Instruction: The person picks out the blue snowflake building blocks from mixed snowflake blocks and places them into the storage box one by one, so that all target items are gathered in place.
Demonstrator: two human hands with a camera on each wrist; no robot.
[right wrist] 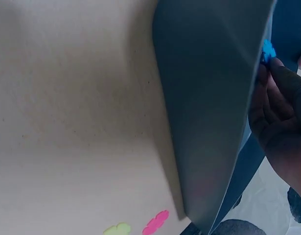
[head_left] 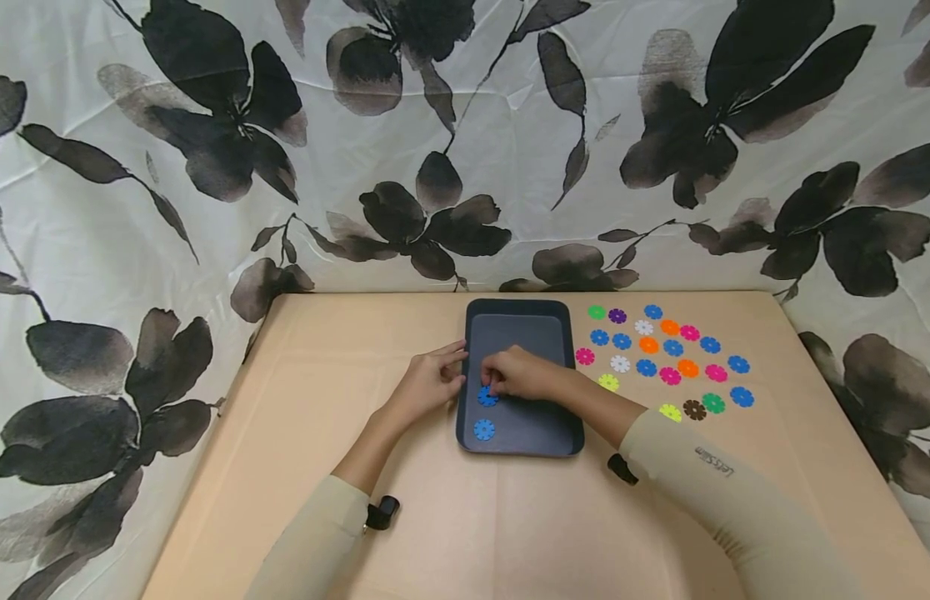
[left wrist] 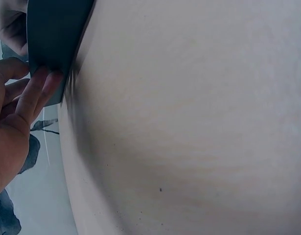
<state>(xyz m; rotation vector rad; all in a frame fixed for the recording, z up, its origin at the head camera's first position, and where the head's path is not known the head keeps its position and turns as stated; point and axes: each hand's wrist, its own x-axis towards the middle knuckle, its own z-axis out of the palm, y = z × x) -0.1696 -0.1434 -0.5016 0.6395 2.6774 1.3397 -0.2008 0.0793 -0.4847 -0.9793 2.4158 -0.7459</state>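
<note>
A dark grey rectangular tray [head_left: 540,333] lies on the table. My right hand [head_left: 519,372] reaches into it and pinches a blue flower-shaped disc [head_left: 487,397] between thumb and fingertips, near the tray's left side. The right wrist view shows this blue disc [right wrist: 268,50] at the fingertips, partly behind the tray wall. A second blue disc [head_left: 484,430] lies flat in the tray's near left corner. At the tray's left edge is my left hand [head_left: 426,382]; in the left wrist view its extended fingers [left wrist: 30,100] touch the outer wall.
Right of the tray, loose flower-shaped discs in several colours lie spread out, among them an orange disc [head_left: 648,346], a brown disc [head_left: 693,410] and a pink disc [head_left: 585,357]. Behind the tan table [head_left: 345,358] hangs a white cloth with dark flowers [head_left: 510,125].
</note>
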